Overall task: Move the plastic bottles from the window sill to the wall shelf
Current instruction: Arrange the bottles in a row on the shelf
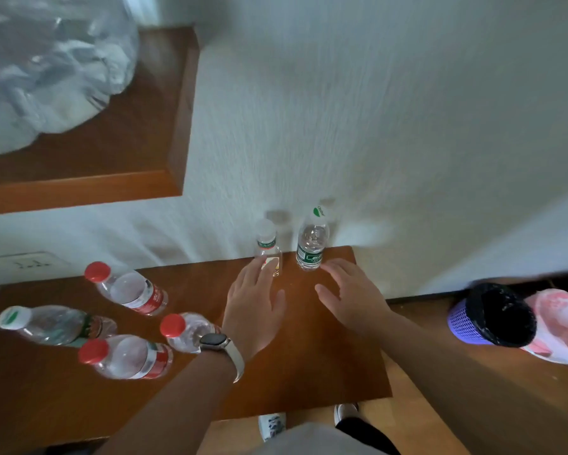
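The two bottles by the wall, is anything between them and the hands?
Nothing visible. The left hand reaches the small bottle, the right hand is just beside the taller bottle; only bare shelf lies between.

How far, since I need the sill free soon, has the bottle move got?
Likely nearly done. Six bottles stand on the wall shelf: a left group of four and a back pair by the wall. The left hand and right hand hover open, holding nothing, at the back pair. The visible window sill holds only a plastic bag, no bottles.
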`<state>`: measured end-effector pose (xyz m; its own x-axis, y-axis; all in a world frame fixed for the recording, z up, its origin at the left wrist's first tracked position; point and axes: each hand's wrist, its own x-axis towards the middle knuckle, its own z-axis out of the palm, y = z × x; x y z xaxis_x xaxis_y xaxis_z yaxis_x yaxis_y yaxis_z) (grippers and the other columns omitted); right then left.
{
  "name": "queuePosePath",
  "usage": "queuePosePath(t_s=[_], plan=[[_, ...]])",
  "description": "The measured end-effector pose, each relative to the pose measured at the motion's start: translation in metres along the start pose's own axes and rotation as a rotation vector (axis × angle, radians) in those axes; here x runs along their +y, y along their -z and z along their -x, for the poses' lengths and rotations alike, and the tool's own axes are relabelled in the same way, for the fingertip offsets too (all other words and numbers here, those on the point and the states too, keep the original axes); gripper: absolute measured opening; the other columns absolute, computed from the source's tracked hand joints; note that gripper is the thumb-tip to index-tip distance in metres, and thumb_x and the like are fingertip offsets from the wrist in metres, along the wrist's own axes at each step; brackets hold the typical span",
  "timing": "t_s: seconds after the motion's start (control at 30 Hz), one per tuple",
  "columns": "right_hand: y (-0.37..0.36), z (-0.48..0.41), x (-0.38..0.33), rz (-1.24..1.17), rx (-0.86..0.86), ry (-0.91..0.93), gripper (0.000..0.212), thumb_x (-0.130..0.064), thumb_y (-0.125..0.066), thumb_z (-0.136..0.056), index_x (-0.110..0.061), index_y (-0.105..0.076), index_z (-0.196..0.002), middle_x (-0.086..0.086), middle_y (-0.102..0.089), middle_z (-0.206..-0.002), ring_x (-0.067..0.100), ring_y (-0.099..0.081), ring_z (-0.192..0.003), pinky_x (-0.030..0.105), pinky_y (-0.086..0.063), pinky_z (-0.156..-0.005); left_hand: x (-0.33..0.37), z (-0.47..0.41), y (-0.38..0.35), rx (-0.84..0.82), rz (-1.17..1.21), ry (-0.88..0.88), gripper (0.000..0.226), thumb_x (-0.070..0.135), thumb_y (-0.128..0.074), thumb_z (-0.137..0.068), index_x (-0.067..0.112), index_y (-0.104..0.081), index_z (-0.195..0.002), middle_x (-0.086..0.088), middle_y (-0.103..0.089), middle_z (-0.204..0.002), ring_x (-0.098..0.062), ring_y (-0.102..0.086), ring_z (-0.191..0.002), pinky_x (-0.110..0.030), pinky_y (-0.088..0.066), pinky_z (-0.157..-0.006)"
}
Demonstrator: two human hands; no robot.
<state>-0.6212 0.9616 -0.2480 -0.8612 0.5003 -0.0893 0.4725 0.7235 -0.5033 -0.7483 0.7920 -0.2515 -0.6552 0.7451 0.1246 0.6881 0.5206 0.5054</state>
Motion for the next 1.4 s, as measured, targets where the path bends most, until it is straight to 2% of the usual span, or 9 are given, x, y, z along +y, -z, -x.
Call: queuePosePath(t_s=[0.2, 0.4, 0.5, 0.77, 0.9, 1.03, 1.13, 1.27, 1.4], plan=[[0.003, 0.028, -0.041, 0.197, 0.041, 0.069, 0.056, -0.051, -0.041, -0.098, -0.024, -0.037, -0.147, -0.006, -0.04, -0.151, 0.013, -0.032, -0.139, 0.032, -0.027, -0.112, -0.011, 0.026, 0.02, -0.041, -0.177, -0.122, 0.055, 0.038, -0.056, -0.093, 0.019, -0.048, -0.144, -0.005, -0.047, -0.151, -0.028, -0.04, -0.141, -0.048, -0.036, -0.114], [0.01, 0.048, -0.058, 0.344, 0.022, 0.176, 0.061, -0.056, -0.035, -0.096, -0.025, -0.037, -0.148, -0.005, -0.037, -0.154, 0.017, -0.029, -0.143, 0.035, -0.022, -0.116, -0.006, 0.053, 0.038, 0.04, -0.287, -0.186, 0.053, 0.04, -0.063, -0.09, 0.019, -0.056, -0.138, -0.007, -0.055, -0.144, -0.03, -0.048, -0.136, -0.047, -0.031, -0.111], [0.019, 0.05, -0.061, 0.367, 0.007, 0.229, 0.062, -0.057, -0.033, -0.096, -0.024, -0.039, -0.148, -0.002, -0.039, -0.154, 0.02, -0.031, -0.142, 0.038, -0.024, -0.115, 0.0, 0.061, 0.047, 0.07, -0.35, -0.195, 0.047, 0.043, -0.056, -0.092, 0.02, -0.06, -0.133, -0.007, -0.058, -0.141, -0.03, -0.052, -0.133, -0.05, -0.035, -0.109], [0.027, 0.063, -0.071, 0.362, -0.055, 0.368, 0.06, -0.056, -0.034, -0.097, -0.023, -0.039, -0.147, 0.0, -0.038, -0.154, 0.023, -0.03, -0.143, 0.04, -0.023, -0.115, 0.007, 0.093, 0.073, 0.017, -0.463, 0.009, 0.049, 0.048, -0.062, -0.091, 0.024, -0.058, -0.134, -0.004, -0.057, -0.143, -0.029, -0.05, -0.135, -0.051, -0.034, -0.11], [0.015, 0.064, -0.078, 0.334, -0.112, 0.441, 0.063, -0.06, -0.027, -0.095, -0.024, -0.039, -0.146, 0.0, -0.04, -0.152, 0.022, -0.033, -0.141, 0.041, -0.026, -0.115, 0.004, 0.119, 0.087, -0.049, -0.45, 0.165, 0.051, 0.05, -0.048, -0.097, 0.029, -0.046, -0.143, -0.002, -0.043, -0.155, -0.026, -0.034, -0.146, -0.051, -0.026, -0.12], [0.001, 0.065, -0.091, 0.326, -0.138, 0.519, 0.061, -0.059, -0.03, -0.096, -0.025, -0.04, -0.145, 0.0, -0.042, -0.151, 0.022, -0.036, -0.14, 0.042, -0.031, -0.113, -0.005, 0.148, 0.106, -0.01, -0.456, 0.254, 0.048, 0.051, -0.046, -0.098, 0.034, -0.044, -0.142, 0.001, -0.04, -0.156, -0.024, -0.03, -0.147, -0.047, -0.017, -0.12], [-0.006, 0.066, -0.105, 0.318, -0.161, 0.567, 0.06, -0.059, -0.031, -0.097, -0.027, -0.037, -0.147, -0.001, -0.037, -0.154, 0.021, -0.031, -0.142, 0.041, -0.028, -0.115, -0.013, 0.164, 0.118, 0.015, -0.47, 0.347, 0.052, 0.053, -0.045, -0.098, 0.036, -0.038, -0.147, 0.002, -0.033, -0.16, -0.024, -0.024, -0.15, -0.046, -0.014, -0.121], [-0.012, 0.065, -0.122, 0.304, -0.191, 0.588, 0.061, -0.06, -0.03, -0.097, -0.028, -0.032, -0.149, -0.004, -0.031, -0.157, 0.02, -0.025, -0.145, 0.04, -0.023, -0.116, -0.031, 0.183, 0.126, 0.01, -0.503, 0.382, 0.05, 0.055, -0.047, -0.097, 0.035, -0.042, -0.143, 0.002, -0.039, -0.157, -0.025, -0.031, -0.147, -0.048, -0.018, -0.119], [-0.018, 0.06, -0.132, 0.298, -0.191, 0.598, 0.06, -0.059, -0.034, -0.097, -0.027, -0.034, -0.147, -0.003, -0.034, -0.155, 0.019, -0.029, -0.143, 0.039, -0.026, -0.115, -0.051, 0.192, 0.129, 0.03, -0.485, 0.425, 0.047, 0.049, -0.05, -0.096, 0.032, -0.049, -0.14, -0.001, -0.045, -0.152, -0.027, -0.036, -0.144, -0.051, -0.023, -0.118]])
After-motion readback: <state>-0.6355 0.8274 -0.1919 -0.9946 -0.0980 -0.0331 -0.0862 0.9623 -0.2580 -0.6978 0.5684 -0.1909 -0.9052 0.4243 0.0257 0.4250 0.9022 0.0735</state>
